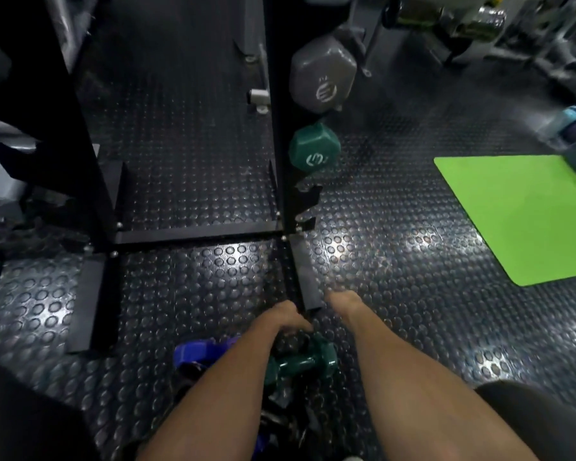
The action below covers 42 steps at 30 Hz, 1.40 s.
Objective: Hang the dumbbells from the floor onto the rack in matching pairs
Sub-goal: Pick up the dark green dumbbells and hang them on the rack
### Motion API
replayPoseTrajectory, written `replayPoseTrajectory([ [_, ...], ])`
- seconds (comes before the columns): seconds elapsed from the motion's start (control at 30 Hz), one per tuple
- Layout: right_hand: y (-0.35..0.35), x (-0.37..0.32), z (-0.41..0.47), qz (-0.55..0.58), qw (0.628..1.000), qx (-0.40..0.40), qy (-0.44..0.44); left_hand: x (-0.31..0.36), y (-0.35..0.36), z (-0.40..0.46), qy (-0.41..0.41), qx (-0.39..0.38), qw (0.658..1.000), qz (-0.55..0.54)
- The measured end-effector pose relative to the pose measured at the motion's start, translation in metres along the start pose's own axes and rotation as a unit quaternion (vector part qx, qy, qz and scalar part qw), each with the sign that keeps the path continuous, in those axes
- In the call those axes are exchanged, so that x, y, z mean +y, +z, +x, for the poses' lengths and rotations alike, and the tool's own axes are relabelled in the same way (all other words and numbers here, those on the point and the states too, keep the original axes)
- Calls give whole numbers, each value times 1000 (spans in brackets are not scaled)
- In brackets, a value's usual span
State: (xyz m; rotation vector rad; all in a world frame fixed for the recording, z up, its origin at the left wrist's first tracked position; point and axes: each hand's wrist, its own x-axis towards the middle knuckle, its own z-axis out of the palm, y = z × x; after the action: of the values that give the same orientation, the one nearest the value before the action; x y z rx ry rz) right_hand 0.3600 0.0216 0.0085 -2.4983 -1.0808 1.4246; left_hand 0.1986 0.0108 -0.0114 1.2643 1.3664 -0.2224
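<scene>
A green dumbbell (301, 361) is seen lying on the studded floor (187, 181) among dark, blurred items, beside a blue dumbbell (197, 352). The left hand (283, 319) is curled just above it; whether anything is gripped cannot be told. The right hand (345, 302) is lowered by the rack (280, 128) foot, its fingers hidden. On the rack, a green dumbbell (313, 149) is hung below a grey one (321, 74).

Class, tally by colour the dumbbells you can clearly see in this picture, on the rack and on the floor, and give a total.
Grey dumbbell, on the rack: 1
Green dumbbells, one on the rack and one on the floor: 2
Total: 3
</scene>
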Motion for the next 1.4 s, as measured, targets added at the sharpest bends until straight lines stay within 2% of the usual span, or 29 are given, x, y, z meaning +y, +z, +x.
replayPoseTrajectory([
  [0.1, 5, 1, 7, 13, 1000, -5, 0, -3, 37, 6, -11, -63, 994, 89],
  [0.27, 13, 2, 6, -13, 999, -21, 22, -17, 63, 6, -7, -40, 979, 202],
  [0.43, 13, -2, 1, -24, 998, -56, 24, -23, 65, 8, -8, 3, 981, 195],
  [0.53, 11, -2, -1, -38, 997, -65, 27, -24, 62, 11, -15, -6, 984, 176],
  [0.63, 10, 0, 3, -38, 997, -57, 31, -24, 54, 15, -34, -44, 991, 124],
  [0.77, 7, -4, 3, -28, 999, -34, 28, -28, 38, 20, -34, -93, 993, -59],
  [0.9, 10, -21, -5, 3, 998, 57, 9, -30, 8, -6, 10, -92, 972, -216],
  [1.03, 7, -65, -32, 50, 987, 134, -71, -37, -31, -35, 43, -32, 929, -365],
  [1.13, -2, -100, -60, 81, 977, 135, -144, -45, -61, -56, 47, 42, 887, -458],
  [1.23, 11, -124, -85, 84, 979, 41, -182, -59, -93, -83, 33, 123, 831, -541],
  [1.4, 68, -153, -144, 58, 959, -148, -234, -89, -143, -120, 39, 258, 686, -679],
])
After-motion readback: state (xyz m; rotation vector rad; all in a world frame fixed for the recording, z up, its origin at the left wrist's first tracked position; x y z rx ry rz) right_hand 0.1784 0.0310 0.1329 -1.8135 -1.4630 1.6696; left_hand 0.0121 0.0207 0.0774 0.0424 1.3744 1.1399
